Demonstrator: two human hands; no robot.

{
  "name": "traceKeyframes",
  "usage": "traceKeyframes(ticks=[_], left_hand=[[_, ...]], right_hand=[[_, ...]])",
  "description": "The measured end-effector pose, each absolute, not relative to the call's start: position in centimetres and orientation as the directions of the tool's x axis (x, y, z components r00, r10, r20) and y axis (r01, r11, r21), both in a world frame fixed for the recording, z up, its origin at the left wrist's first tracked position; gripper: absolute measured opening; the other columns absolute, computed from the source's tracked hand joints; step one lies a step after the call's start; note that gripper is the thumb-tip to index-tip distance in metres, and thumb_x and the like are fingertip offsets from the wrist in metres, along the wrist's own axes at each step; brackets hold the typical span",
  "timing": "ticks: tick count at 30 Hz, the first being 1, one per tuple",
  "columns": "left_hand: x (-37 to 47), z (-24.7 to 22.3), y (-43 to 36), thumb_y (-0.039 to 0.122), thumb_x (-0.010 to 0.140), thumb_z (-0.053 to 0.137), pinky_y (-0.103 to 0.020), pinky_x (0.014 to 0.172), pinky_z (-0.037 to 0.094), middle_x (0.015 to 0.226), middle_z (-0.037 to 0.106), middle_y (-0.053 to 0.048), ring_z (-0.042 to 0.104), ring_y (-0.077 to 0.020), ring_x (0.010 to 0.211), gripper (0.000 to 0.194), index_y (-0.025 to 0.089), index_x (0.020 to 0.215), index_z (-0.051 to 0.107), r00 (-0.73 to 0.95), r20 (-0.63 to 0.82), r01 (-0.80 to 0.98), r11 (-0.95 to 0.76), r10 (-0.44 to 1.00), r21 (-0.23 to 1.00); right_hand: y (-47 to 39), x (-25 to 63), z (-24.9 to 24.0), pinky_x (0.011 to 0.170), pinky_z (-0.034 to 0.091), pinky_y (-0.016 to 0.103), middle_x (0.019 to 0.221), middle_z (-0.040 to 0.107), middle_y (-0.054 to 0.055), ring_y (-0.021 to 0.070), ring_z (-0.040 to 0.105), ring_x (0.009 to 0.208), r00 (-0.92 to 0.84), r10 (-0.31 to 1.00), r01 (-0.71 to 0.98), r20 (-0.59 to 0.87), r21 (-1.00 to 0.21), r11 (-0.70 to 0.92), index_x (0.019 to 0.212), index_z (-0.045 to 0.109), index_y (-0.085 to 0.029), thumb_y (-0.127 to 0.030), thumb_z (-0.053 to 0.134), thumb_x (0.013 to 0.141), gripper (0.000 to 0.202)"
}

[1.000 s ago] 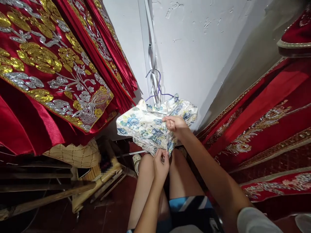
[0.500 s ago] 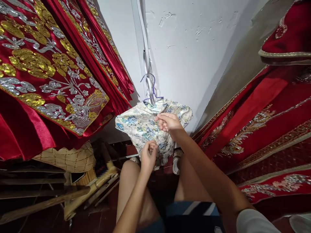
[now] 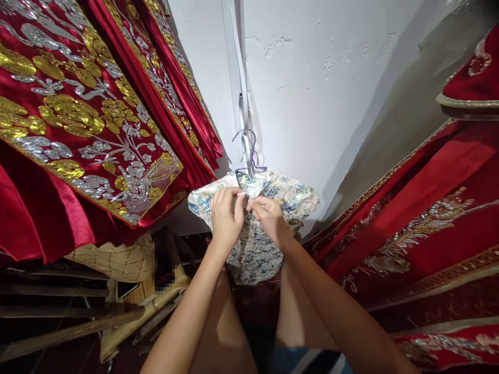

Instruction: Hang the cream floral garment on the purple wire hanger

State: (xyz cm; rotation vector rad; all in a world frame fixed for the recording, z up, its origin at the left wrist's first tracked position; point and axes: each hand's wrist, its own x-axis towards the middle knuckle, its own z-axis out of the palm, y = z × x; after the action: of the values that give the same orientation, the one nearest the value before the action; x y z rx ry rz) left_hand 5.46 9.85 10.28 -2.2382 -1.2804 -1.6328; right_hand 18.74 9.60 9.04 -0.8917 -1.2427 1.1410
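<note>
A pale floral blouse (image 3: 259, 254) with blue, green and yellow flowers hangs on a purple wire hanger (image 3: 254, 148) in front of the wall. Just under its neckline, my left hand (image 3: 228, 210) pinches the fabric at the front opening. My right hand (image 3: 268, 213) pinches the opposite edge close beside it, the fingertips of both hands almost meeting. Whether a button or other fastener lies between the fingers is too small to tell. The hanger's hook is up by a white cable or strip (image 3: 242, 78) running down the wall.
Red satin garments with gold and silver sequins (image 3: 89, 119) hang at the left. More red beaded garments (image 3: 421, 234) hang at the right. A bamboo chair (image 3: 144, 317) stands at lower left by my legs. Behind the blouse is a white wall (image 3: 312, 57) with peeling patches.
My left hand has risen from the lower front of the blouse to the neckline. My right hand has moved slightly down, close to the left. The blouse's front is now pulled toward me.
</note>
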Motion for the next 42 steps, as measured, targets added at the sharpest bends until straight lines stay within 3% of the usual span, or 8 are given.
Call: traceKeyframes(ticks=[11, 16, 19, 21, 24, 30, 36, 42], left_hand=[[7.0, 11.7, 9.3, 0.023, 0.101, 0.05, -0.035, 0.084, 0.042, 0.089, 0.06, -0.005, 0.054, -0.0218, 0.09, 0.012, 0.021, 0.091, 0.056, 0.038, 0.838, 0.603, -0.681, 0.544, 0.415], [4.7, 12.4, 9.5, 0.027, 0.102, 0.051, -0.031, 0.083, 0.044, 0.091, 0.062, -0.003, 0.058, -0.0182, 0.088, 0.014, 0.019, 0.095, 0.061, -0.238, 0.815, 0.487, -0.661, 0.529, 0.571], [0.6, 11.7, 10.7, 0.025, 0.096, 0.06, -0.025, 0.078, 0.045, 0.084, 0.061, 0.0, 0.057, -0.0138, 0.079, 0.011, 0.018, 0.09, 0.064, -0.566, 0.593, 0.212, -0.594, 0.572, 0.776], [-1.9, 10.1, 11.6, 0.022, 0.091, 0.064, -0.023, 0.079, 0.046, 0.078, 0.059, 0.002, 0.056, -0.0113, 0.075, 0.01, 0.018, 0.082, 0.062, -0.705, 0.228, -0.178, -0.479, 0.672, 0.86], [-3.7, 6.5, 11.9, 0.026, 0.088, 0.062, -0.028, 0.075, 0.05, 0.065, 0.054, 0.002, 0.057, -0.0128, 0.066, 0.022, 0.019, 0.07, 0.054, -0.627, -0.006, -0.383, -0.302, 0.779, 0.873], [-1.1, -0.6, 9.9, 0.037, 0.079, 0.068, -0.035, 0.069, 0.053, 0.059, 0.053, 0.002, 0.057, -0.015, 0.057, 0.029, 0.02, 0.065, 0.049, -0.437, -0.176, -0.439, -0.038, 0.882, 0.898], [1.4, -1.8, 8.6, 0.047, 0.063, 0.086, -0.031, 0.074, 0.049, 0.073, 0.067, -0.004, 0.063, -0.0178, 0.072, 0.038, 0.016, 0.071, 0.065, -0.205, -0.116, -0.308, 0.048, 0.972, 0.95], [4.8, 1.0, 7.6, 0.056, 0.078, 0.076, -0.028, 0.069, 0.045, 0.074, 0.063, -0.001, 0.056, -0.0168, 0.07, 0.039, 0.018, 0.081, 0.065, -0.012, 0.026, -0.226, -0.028, 1.0, 0.974]], right_hand=[[9.3, 18.2, 10.1, 0.047, 0.025, 0.027, 0.046, 0.04, -0.006, 0.01, 0.033, 0.045, 0.043, 0.98, -0.131, 0.192, -0.972, 0.197, 0.06, 0.056, -0.021, -0.039, 0.059, 0.082, 0.028], [9.7, 18.6, 7.1, 0.047, 0.026, 0.028, 0.042, 0.041, -0.005, 0.0117, 0.035, 0.044, 0.019, 0.988, -0.046, 0.151, -0.987, 0.152, 0.051, 0.056, -0.022, -0.036, 0.057, 0.077, 0.029], [8.8, 19.1, 5.9, 0.047, 0.023, 0.028, 0.038, 0.038, -0.005, 0.0115, 0.031, 0.041, 0.021, 0.993, -0.024, 0.116, -0.993, 0.116, 0.048, 0.054, -0.022, -0.033, 0.056, 0.077, 0.031], [8.0, 19.2, 5.8, 0.047, 0.023, 0.028, 0.039, 0.038, -0.005, 0.0114, 0.031, 0.041, 0.015, 0.995, -0.023, 0.098, -0.995, 0.098, 0.05, 0.055, -0.022, -0.033, 0.055, 0.079, 0.03], [6.9, 18.8, 5.9, 0.048, 0.025, 0.028, 0.042, 0.042, -0.005, 0.0115, 0.036, 0.044, -0.043, 0.993, -0.051, 0.107, -0.993, 0.104, 0.054, 0.059, -0.021, -0.03, 0.056, 0.079, 0.027], [6.7, 19.6, 3.6, 0.046, 0.024, 0.027, 0.043, 0.042, -0.005, 0.0103, 0.032, 0.043, 0.114, 0.993, -0.362, -0.034, -0.932, 0.01, 0.055, 0.062, -0.02, -0.036, 0.067, 0.076, 0.027], [5.8, 24.1, -1.3, 0.038, 0.023, 0.025, 0.043, 0.029, -0.009, 0.0087, 0.023, 0.038, 0.265, 0.946, -0.511, -0.186, -0.859, -0.025, 0.059, 0.053, -0.024, -0.045, 0.067, 0.069, 0.027], [3.4, 24.9, -5.6, 0.036, 0.027, 0.024, 0.046, 0.034, -0.009, 0.0094, 0.028, 0.036, 0.358, 0.901, -0.481, -0.245, -0.876, -0.047, 0.063, 0.053, -0.025, -0.044, 0.07, 0.068, 0.026]])
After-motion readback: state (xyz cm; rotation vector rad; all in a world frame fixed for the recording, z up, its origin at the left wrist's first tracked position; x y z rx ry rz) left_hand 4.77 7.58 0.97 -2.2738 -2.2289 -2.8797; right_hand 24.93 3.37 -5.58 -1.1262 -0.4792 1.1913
